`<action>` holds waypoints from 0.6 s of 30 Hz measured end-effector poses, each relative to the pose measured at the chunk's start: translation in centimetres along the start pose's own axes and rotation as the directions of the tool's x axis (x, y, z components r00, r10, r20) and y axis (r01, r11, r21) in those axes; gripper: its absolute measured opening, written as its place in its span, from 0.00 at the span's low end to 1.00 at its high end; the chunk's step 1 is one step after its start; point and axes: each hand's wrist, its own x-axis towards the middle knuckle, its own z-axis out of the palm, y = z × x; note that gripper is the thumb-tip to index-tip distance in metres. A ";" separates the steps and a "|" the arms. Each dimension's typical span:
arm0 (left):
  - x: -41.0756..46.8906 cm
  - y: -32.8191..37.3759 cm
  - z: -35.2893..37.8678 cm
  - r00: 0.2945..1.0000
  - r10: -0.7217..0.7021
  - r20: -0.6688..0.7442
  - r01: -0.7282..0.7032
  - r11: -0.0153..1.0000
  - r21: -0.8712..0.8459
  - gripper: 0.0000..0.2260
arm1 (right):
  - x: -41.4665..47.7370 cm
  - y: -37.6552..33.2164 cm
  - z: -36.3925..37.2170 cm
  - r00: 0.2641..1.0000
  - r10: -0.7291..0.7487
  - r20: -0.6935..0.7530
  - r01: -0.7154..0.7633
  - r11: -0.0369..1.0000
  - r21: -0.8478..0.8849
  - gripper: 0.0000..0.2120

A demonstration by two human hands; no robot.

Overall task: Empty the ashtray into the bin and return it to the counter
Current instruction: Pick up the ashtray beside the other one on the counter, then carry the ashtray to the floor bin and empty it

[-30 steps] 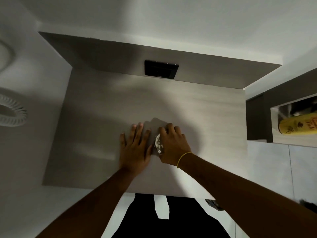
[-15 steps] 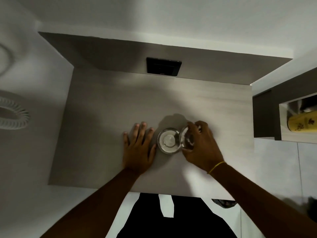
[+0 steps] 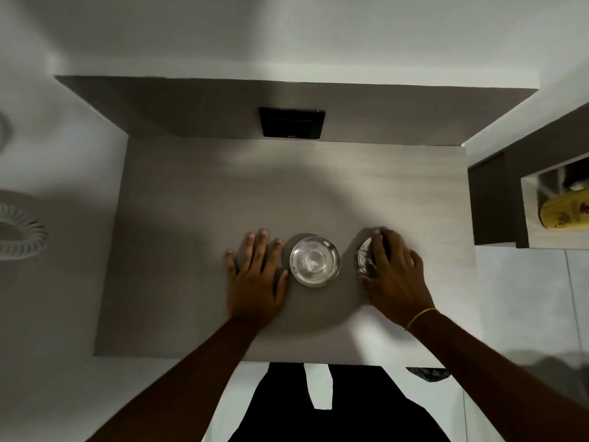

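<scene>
A round shiny metal ashtray bowl (image 3: 314,261) stands uncovered on the grey counter (image 3: 197,218), with pale ash in its middle. My left hand (image 3: 256,275) lies flat on the counter just left of the bowl, fingers spread, holding nothing. My right hand (image 3: 393,272) is to the right of the bowl, fingers curled over a round metal lid (image 3: 364,256) that rests at counter level, about a hand's width from the bowl. The hand hides most of the lid.
A black socket plate (image 3: 291,122) sits on the back panel. A recessed shelf at the right holds a yellow bottle (image 3: 565,213). A white coiled hose (image 3: 19,234) hangs at the left. A dark object (image 3: 428,373) shows below the counter's front edge.
My right hand has lifted the lid off the ashtray bowl and carried it to the right. The bowl is now uncovered. My left hand has stayed flat beside it.
</scene>
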 end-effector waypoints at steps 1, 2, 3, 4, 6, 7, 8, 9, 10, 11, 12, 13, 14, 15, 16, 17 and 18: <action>0.0 0.0 0.0 1.000 0.000 -0.003 0.000 1.000 0.000 0.30 | -0.1 -0.4 -0.2 1.000 0.000 -0.027 0.000 1.000 -0.015 0.41; 0.0 0.0 0.0 1.000 -0.002 -0.006 0.002 1.000 0.002 0.29 | -0.2 -1.0 -0.4 0.998 -0.016 -0.063 0.015 1.000 -0.007 0.38; -0.1 0.0 0.0 1.000 -0.001 -0.010 0.001 1.000 0.004 0.29 | 0.0 -1.7 -0.6 0.994 -0.047 -0.103 0.049 0.998 0.026 0.35; -0.1 0.1 0.0 1.000 0.001 -0.013 -0.001 1.000 0.004 0.29 | 0.2 -2.6 -0.8 0.988 -0.079 -0.130 0.089 0.993 0.078 0.32; -0.1 0.1 0.0 1.000 0.002 -0.018 -0.002 1.000 0.001 0.29 | 1.2 -4.7 -0.8 0.985 -0.128 -0.117 0.147 0.975 0.169 0.28; -0.1 0.1 -0.1 1.000 0.000 -0.018 0.000 1.000 0.001 0.29 | 1.8 -5.6 -0.8 0.986 -0.140 -0.093 0.155 0.971 0.182 0.26; -0.1 0.1 -0.1 1.000 -0.003 -0.015 0.003 1.000 0.004 0.29 | 2.6 -6.3 -0.7 0.988 -0.143 -0.063 0.152 0.971 0.184 0.24; 0.0 0.1 -0.1 1.000 -0.003 -0.012 0.003 1.000 0.008 0.30 | 3.3 -6.8 -0.6 0.991 -0.133 -0.025 0.136 0.976 0.173 0.23; 0.0 0.1 0.0 1.000 -0.002 -0.009 0.003 1.000 0.009 0.30 | 3.9 -7.1 -0.5 0.992 -0.127 0.019 0.123 0.981 0.149 0.22; 0.0 0.0 0.0 1.000 -0.002 -0.009 0.002 1.000 0.006 0.30 | 4.4 -7.4 -0.6 0.990 -0.126 0.061 0.119 0.986 0.116 0.21; -0.1 0.0 0.1 1.000 0.000 -0.013 0.000 1.000 0.000 0.30 | 4.8 -7.5 -0.6 0.987 -0.134 0.088 0.126 0.988 0.092 0.20; -0.1 -0.1 0.1 1.000 0.002 -0.016 -0.002 1.000 -0.009 0.30 | 5.2 -7.5 -0.8 0.984 -0.143 0.111 0.134 0.988 0.081 0.20; -0.2 -0.1 0.1 1.000 0.004 -0.017 -0.004 1.000 -0.019 0.30 | 5.4 -7.5 -1.0 0.980 -0.155 0.128 0.145 0.986 0.087 0.20; -0.2 -0.1 0.1 1.000 0.005 -0.012 -0.005 1.000 -0.028 0.30 | 5.7 -7.3 -1.2 0.977 -0.162 0.141 0.148 0.984 0.101 0.20; -0.2 -0.2 0.0 1.000 0.004 -0.001 -0.004 0.999 -0.034 0.30 | 5.9 -7.1 -1.4 0.976 -0.161 0.145 0.144 0.982 0.118 0.20; -0.1 -0.1 0.0 1.000 0.001 0.010 0.000 0.999 -0.036 0.30 | 6.0 -6.7 -1.6 0.978 -0.147 0.148 0.126 0.982 0.143 0.20; 0.0 -0.1 0.0 1.000 -0.007 0.018 0.007 0.999 -0.042 0.31 | 5.9 -6.2 -1.9 0.982 -0.129 0.136 0.103 0.978 0.183 0.20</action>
